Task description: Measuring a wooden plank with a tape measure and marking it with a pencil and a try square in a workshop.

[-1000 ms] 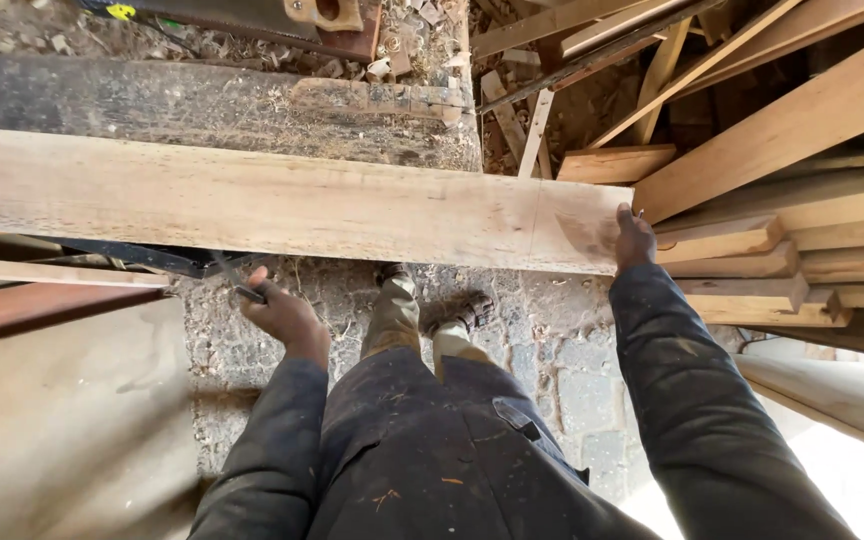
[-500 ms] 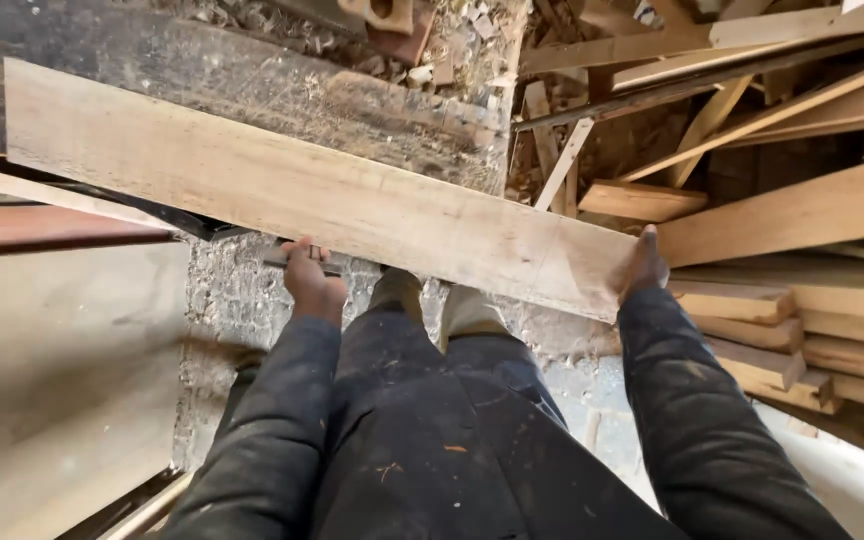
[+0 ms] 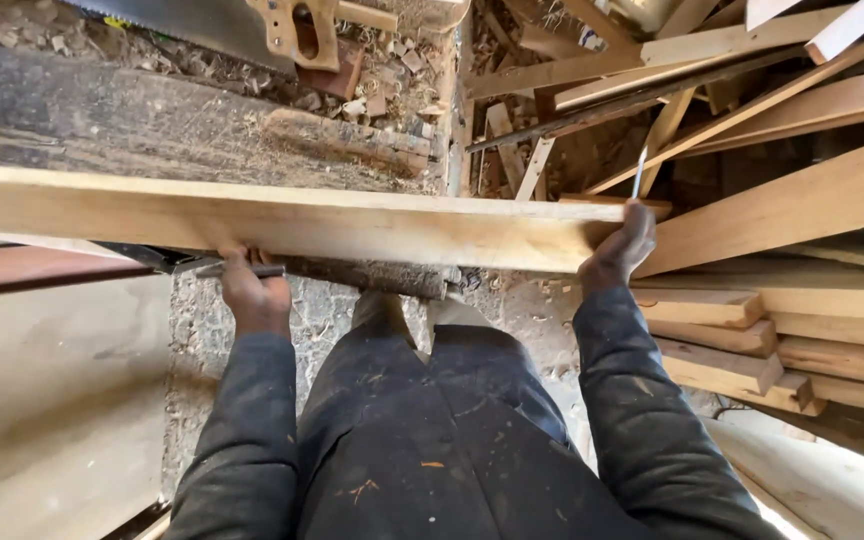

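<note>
A long pale wooden plank (image 3: 332,222) runs across the view, tipped up toward its edge in front of me. My left hand (image 3: 252,290) grips its near lower edge from below, with a thin dark metal tool (image 3: 237,270) pressed under the fingers. My right hand (image 3: 620,248) holds the plank's right end; a thin light stick, perhaps a pencil (image 3: 639,172), stands up from its fingers. The plank sits above a dark, sawdust-covered workbench (image 3: 152,125).
A handsaw with a wooden handle (image 3: 297,30) lies on the bench at the top. Stacked boards and loose timber (image 3: 802,300) fill the right side. A rusty metal bar (image 3: 42,268) and a tan sheet (image 3: 52,400) lie at left. Stone floor (image 3: 322,320) is below.
The plank has been turned from lying flat to nearly on edge and levelled. My left hand came up from below to grip its near edge; my right hand stayed on the right end.
</note>
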